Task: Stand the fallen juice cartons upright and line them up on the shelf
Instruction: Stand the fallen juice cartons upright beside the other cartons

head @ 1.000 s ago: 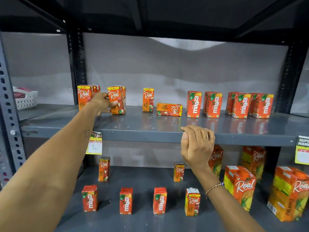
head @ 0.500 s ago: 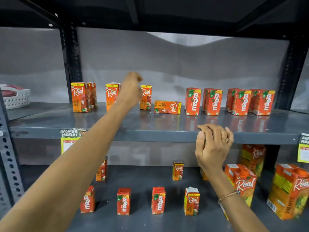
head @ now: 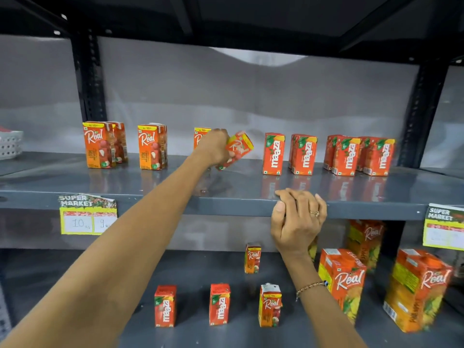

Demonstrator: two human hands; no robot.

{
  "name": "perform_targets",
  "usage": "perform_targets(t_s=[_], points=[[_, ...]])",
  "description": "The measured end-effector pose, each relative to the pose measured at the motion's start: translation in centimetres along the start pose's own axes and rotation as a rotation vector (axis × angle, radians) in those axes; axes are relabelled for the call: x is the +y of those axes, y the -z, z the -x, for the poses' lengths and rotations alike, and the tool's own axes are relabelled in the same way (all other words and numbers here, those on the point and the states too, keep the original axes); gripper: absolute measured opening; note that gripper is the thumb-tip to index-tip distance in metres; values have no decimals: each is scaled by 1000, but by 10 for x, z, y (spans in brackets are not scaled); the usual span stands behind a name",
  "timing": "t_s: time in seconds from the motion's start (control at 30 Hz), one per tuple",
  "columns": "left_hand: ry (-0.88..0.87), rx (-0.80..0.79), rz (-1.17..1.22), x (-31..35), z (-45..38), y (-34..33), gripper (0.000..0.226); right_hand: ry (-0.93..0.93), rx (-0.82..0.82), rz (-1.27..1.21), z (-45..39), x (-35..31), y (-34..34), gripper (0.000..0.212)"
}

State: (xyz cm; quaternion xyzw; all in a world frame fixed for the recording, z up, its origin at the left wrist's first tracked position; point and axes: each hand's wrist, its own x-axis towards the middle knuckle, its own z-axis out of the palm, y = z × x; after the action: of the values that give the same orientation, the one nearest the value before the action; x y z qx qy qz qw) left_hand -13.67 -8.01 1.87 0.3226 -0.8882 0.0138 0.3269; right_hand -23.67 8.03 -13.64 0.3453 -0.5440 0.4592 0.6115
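My left hand (head: 214, 146) grips a small orange Real carton (head: 238, 148) over the grey upper shelf (head: 150, 187); the carton is tilted, its top leaning right, its lower corner near the shelf. Just behind my hand an upright Real carton (head: 199, 136) is partly hidden. Further left stand another Real carton (head: 152, 146) and a pair of Real cartons (head: 99, 144). To the right stand several upright Maaza cartons (head: 273, 153). My right hand (head: 297, 218) rests curled on the shelf's front edge, holding no carton.
A lower shelf (head: 195, 267) carries small Maaza cartons (head: 219, 303), small Real cartons (head: 270, 305) and large Real cartons (head: 344, 280) at the right. Price tags (head: 88, 214) hang from the upper shelf's edge. Black uprights (head: 88, 76) frame the bay; a white basket (head: 10, 144) sits far left.
My left hand moved right from the left Real cartons to the carton that lay flat, took hold of it and raised it to a tilt. The right hand stayed on the shelf edge.
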Motion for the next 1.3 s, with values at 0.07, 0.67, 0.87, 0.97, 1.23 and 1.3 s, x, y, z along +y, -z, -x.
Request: perform_targets(t_s=[0.07, 0.67, 0.87, 0.97, 1.23, 1.3], points=[[170, 49, 409, 0, 21, 15, 43, -5, -19, -12, 0, 0, 2, 39], [45, -38, 1153, 44, 183, 108, 50, -72, -267, -41, -5, -7, 25, 36], [185, 95, 1040, 0, 108, 67, 45, -88, -267, -56, -6, -9, 24, 35], [308, 85, 941, -22, 72, 43, 52, -81, -265, -62, -1, -4, 34, 36], [521, -89, 758, -68, 20, 22, 56, -94, -195, -82, -9, -17, 16, 36], [490, -136, 803, -66, 23, 18, 52, -102, -185, -77, -6, -16, 21, 34]])
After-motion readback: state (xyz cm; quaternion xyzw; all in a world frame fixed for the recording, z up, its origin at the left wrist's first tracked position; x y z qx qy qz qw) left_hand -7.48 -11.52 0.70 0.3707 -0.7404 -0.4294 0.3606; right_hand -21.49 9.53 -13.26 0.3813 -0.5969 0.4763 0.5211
